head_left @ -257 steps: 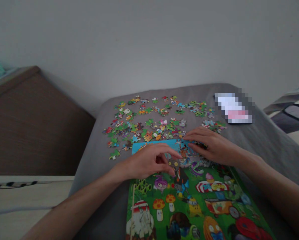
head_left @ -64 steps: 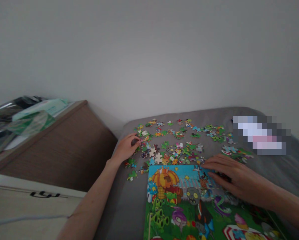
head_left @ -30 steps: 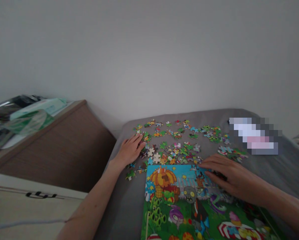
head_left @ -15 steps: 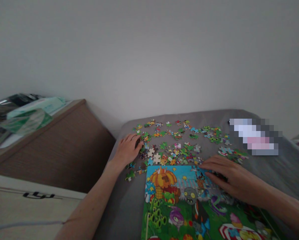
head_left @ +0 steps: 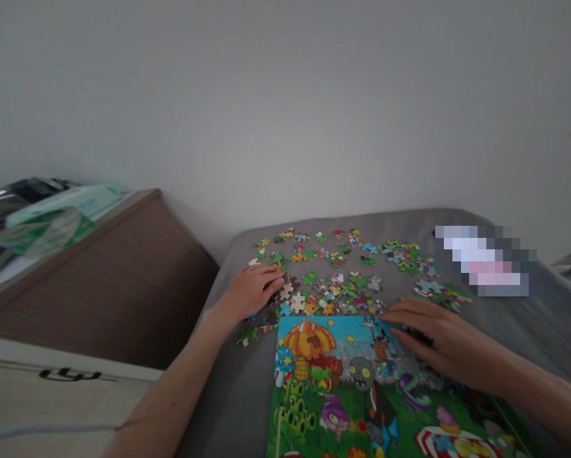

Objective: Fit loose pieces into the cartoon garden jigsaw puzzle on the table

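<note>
My left hand (head_left: 253,291) reaches over the left side of a spread of loose jigsaw pieces (head_left: 336,289), fingers stretched out and thumb a little apart. Its fingertips touch or hover just above the pieces; which, I cannot tell. Several pale, picture-down pieces (head_left: 297,303) lie right beside the thumb. In front of me is a puzzle board (head_left: 314,381) with a cartoon picture of a pumpkin, plants and a zombie. On its upper right part rests my right hand (head_left: 440,334), fingers extended and thumb apart, hiding that corner.
The pieces and board lie on a grey cloth-covered surface (head_left: 486,331). A blurred-out object (head_left: 481,261) lies at the back right. A wooden cabinet (head_left: 104,286) stands at the left, with green-and-white plastic packaging (head_left: 51,222) on top. A pale wall (head_left: 285,114) closes off the back.
My left hand has shifted right and slightly nearer over the pieces, uncovering a whitish piece behind its knuckles. My right hand stays on the board. The view has turned very slightly.
</note>
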Available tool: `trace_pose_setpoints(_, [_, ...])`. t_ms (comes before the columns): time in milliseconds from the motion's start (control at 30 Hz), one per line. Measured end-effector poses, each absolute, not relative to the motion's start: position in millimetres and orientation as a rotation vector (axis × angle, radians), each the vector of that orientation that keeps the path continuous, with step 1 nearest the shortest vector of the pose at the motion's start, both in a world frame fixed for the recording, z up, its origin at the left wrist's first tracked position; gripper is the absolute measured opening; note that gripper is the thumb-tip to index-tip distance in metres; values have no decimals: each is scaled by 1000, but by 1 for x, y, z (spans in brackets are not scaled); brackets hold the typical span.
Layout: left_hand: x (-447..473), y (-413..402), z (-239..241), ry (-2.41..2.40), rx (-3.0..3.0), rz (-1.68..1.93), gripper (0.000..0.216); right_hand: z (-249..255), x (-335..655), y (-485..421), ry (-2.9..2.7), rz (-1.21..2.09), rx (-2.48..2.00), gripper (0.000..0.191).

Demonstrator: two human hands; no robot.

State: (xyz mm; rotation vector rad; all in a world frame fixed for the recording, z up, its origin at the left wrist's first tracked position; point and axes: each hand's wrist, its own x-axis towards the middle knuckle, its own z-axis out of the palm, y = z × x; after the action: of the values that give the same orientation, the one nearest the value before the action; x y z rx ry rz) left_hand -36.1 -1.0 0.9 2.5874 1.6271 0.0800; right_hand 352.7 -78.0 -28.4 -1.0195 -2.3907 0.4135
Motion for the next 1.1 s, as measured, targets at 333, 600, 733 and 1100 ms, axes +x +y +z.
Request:
trace_pose_setpoints(333, [-31, -1, -8, 1633, 2597, 194, 47, -29, 353, -78, -2404, 379, -998, 30])
trace_pose_setpoints(600, [-33, 4, -21, 1684, 2543, 181, 50, -28, 353, -78, -2403, 390, -998, 30])
trace_pose_setpoints(733, [-34, 6, -23, 1706, 2524, 189, 50, -28, 353, -78, -2403, 409, -997, 30])
trace_pose_setpoints(1100, [-40, 14, -20, 1650, 2559, 374, 50, -16, 351, -78, -2436, 414, -1008, 30])
